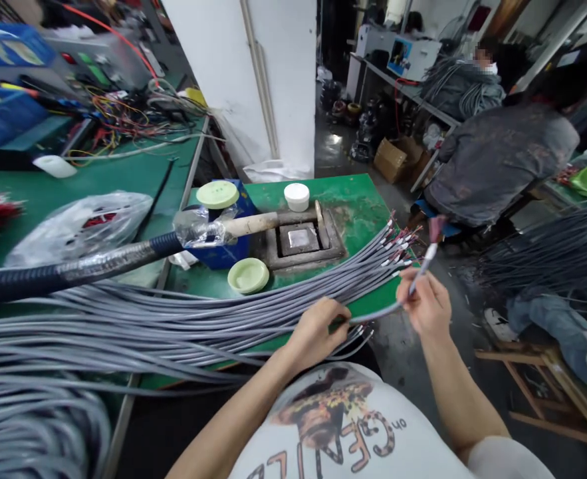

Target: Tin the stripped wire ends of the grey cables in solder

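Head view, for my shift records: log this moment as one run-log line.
left hand: grips grey cable | right hand: holds small brush | nearby: square solder pot

Dark floor [413,359] leaves room rightward of the hands [316,332]; the grey cable bundle [173,326] blocks the way leftward.

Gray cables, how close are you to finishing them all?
Many cable ends already show white tips and red wires, fanned over the green bench. The left hand holds a cable, and the right hand holds a brush. Coiled cables at lower left may remain; I can't count them.
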The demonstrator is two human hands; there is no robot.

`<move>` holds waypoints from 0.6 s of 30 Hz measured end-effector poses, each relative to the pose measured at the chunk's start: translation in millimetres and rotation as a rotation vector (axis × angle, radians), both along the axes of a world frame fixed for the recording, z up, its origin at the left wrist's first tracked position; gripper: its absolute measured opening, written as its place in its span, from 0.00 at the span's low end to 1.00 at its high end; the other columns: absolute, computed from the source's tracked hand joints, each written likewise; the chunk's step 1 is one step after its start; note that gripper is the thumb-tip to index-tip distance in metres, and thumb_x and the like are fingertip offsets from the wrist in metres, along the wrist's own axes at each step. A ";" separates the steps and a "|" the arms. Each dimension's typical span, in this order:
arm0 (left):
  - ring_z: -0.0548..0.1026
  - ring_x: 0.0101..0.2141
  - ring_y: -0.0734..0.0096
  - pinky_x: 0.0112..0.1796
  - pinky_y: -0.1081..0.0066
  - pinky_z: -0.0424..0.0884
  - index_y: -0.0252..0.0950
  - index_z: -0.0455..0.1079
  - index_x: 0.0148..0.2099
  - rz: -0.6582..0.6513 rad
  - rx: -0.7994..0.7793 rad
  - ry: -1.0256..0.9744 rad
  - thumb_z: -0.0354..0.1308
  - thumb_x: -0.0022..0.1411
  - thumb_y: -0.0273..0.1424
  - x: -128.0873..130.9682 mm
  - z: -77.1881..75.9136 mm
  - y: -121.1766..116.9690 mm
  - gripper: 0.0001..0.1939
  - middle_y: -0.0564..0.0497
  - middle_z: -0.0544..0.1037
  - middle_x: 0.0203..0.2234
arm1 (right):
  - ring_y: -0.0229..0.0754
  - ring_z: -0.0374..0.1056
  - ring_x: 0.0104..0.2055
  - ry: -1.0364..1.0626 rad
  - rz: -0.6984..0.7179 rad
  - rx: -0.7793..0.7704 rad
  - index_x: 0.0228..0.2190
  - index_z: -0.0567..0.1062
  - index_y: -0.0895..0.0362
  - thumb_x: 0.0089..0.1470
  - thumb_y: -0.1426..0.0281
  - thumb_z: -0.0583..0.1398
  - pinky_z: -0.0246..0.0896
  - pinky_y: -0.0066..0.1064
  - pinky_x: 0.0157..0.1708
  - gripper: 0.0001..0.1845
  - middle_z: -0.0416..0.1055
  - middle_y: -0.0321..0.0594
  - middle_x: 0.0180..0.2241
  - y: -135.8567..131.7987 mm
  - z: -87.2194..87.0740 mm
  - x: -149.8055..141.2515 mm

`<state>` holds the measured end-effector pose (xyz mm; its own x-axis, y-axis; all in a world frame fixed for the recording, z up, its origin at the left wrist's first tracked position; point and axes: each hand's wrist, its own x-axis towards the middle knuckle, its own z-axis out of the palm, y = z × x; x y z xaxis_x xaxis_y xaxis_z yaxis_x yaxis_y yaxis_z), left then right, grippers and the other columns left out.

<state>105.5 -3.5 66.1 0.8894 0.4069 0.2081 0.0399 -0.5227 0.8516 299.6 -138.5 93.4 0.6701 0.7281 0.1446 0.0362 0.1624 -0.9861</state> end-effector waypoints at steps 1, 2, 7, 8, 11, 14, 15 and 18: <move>0.72 0.37 0.65 0.40 0.66 0.69 0.37 0.72 0.40 0.005 -0.098 -0.021 0.56 0.58 0.27 -2.9 0.1 -1.5 0.07 0.47 0.76 0.34 | 0.33 0.58 0.18 -0.109 0.134 -0.108 0.40 0.73 0.57 0.61 0.60 0.53 0.52 0.26 0.18 0.15 0.69 0.33 0.20 -2.1 3.9 -3.8; 0.73 0.37 0.65 0.41 0.66 0.69 0.37 0.73 0.41 0.034 -0.220 -0.044 0.57 0.58 0.29 -5.8 0.4 -2.6 0.08 0.47 0.77 0.35 | 0.33 0.58 0.18 -0.208 0.286 -0.218 0.40 0.74 0.58 0.61 0.61 0.53 0.53 0.26 0.20 0.15 0.68 0.33 0.19 -2.9 6.0 -9.0; 0.75 0.33 0.69 0.39 0.70 0.70 0.34 0.76 0.40 0.277 -0.882 -0.205 0.65 0.54 0.35 -15.8 1.5 -0.9 0.12 0.49 0.79 0.31 | 0.34 0.62 0.22 -0.457 0.713 -0.424 0.39 0.75 0.59 0.64 0.62 0.50 0.54 0.26 0.25 0.17 0.67 0.33 0.19 12.0 -0.7 -35.7; 0.75 0.32 0.70 0.38 0.70 0.70 0.34 0.76 0.37 0.308 -0.961 -0.239 0.66 0.53 0.35 -17.1 0.7 0.3 0.12 0.49 0.79 0.30 | 0.33 0.62 0.22 -0.469 0.740 -0.432 0.39 0.74 0.58 0.64 0.63 0.49 0.54 0.26 0.25 0.17 0.66 0.32 0.19 16.5 -3.9 -38.6; 0.75 0.29 0.74 0.36 0.73 0.70 0.33 0.74 0.32 0.414 -1.082 -0.343 0.68 0.50 0.34 -20.3 -4.1 3.0 0.10 0.51 0.78 0.27 | 0.33 0.62 0.22 -0.480 0.791 -0.450 0.39 0.74 0.58 0.64 0.63 0.50 0.53 0.26 0.24 0.16 0.66 0.32 0.20 27.4 -13.9 -41.9; 0.73 0.27 0.77 0.33 0.75 0.69 0.33 0.73 0.32 0.526 -1.094 -0.419 0.68 0.49 0.33 -23.2 -8.6 4.3 0.10 0.53 0.77 0.25 | 0.34 0.62 0.21 -0.484 0.798 -0.451 0.39 0.73 0.58 0.64 0.63 0.50 0.54 0.26 0.24 0.16 0.66 0.32 0.19 33.2 -20.6 -42.4; 0.73 0.27 0.77 0.33 0.75 0.69 0.33 0.73 0.32 0.552 -1.089 -0.433 0.68 0.50 0.33 -23.9 -9.4 4.7 0.10 0.53 0.77 0.24 | 0.34 0.63 0.21 -0.488 0.799 -0.449 0.39 0.73 0.58 0.64 0.63 0.49 0.55 0.26 0.25 0.16 0.66 0.32 0.19 34.6 -21.5 -43.0; 0.72 0.27 0.77 0.32 0.76 0.68 0.33 0.72 0.31 0.578 -1.068 -0.472 0.67 0.51 0.33 -24.1 -9.6 7.2 0.09 0.53 0.77 0.25 | 0.34 0.63 0.22 -0.515 0.809 -0.453 0.38 0.73 0.57 0.64 0.62 0.49 0.56 0.26 0.25 0.16 0.66 0.32 0.19 39.0 -19.9 -46.5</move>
<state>81.4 3.6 56.5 0.4616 0.8614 -0.2119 -0.3853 0.4099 0.8267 253.1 -99.5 73.5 -0.1029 0.9870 -0.1237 0.5128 -0.0539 -0.8568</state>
